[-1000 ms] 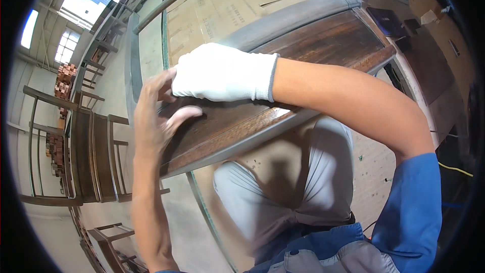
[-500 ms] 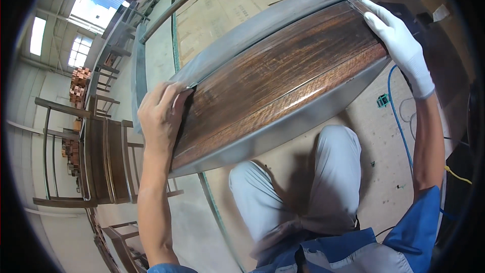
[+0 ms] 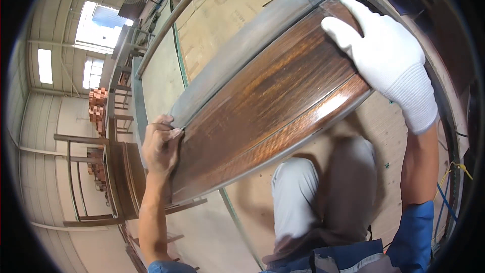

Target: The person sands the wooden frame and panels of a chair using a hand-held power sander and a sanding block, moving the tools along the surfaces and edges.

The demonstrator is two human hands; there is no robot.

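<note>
A wooden chair [image 3: 252,98] with a glossy dark brown panel and a dull grey frame lies slanted above my knees. My left hand [image 3: 160,144] is bare, its fingers pinched together at the panel's left end, by the seam with the grey rail [image 3: 217,73]. What sits between those fingertips is too small to make out. My right hand [image 3: 386,53], in a white knitted glove, grips the panel's far right end, thumb on the brown surface and fingers over the edge. Light glares off the panel's near strip.
Another dark wooden chair [image 3: 118,172] stands at the left, with more furniture frames behind it. Stacked reddish wood blocks [image 3: 97,106] are near the wall. Cardboard [image 3: 227,7] lies beyond the chair. Blue and yellow cords [image 3: 459,171] run at the right.
My left hand has moved down, nearer to me, along with the panel's left end. The gloved right hand has shifted, its thumb now further over the panel. The view has turned slightly.
</note>
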